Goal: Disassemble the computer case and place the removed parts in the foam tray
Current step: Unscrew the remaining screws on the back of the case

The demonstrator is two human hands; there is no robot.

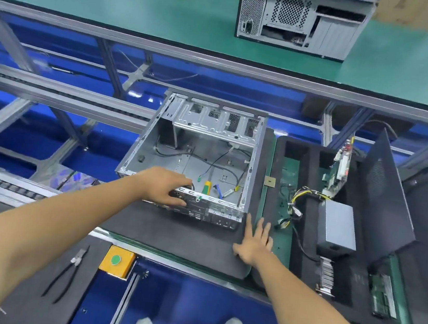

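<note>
Green-topped conveyor benches frame a dark foam mat [170, 235] bearing the open computer case [194, 156], cables and a screwdriver [206, 187] inside. Left hand [166, 185] grips its near edge; right hand [254, 242] lies flat, fingers spread. Beside it, the foam tray [301, 257] holds a power supply [336, 227], circuit boards and a side panel [383, 189].

We look down from our head, facing forward, close above the open computer case [194, 159] in front of us.
</note>
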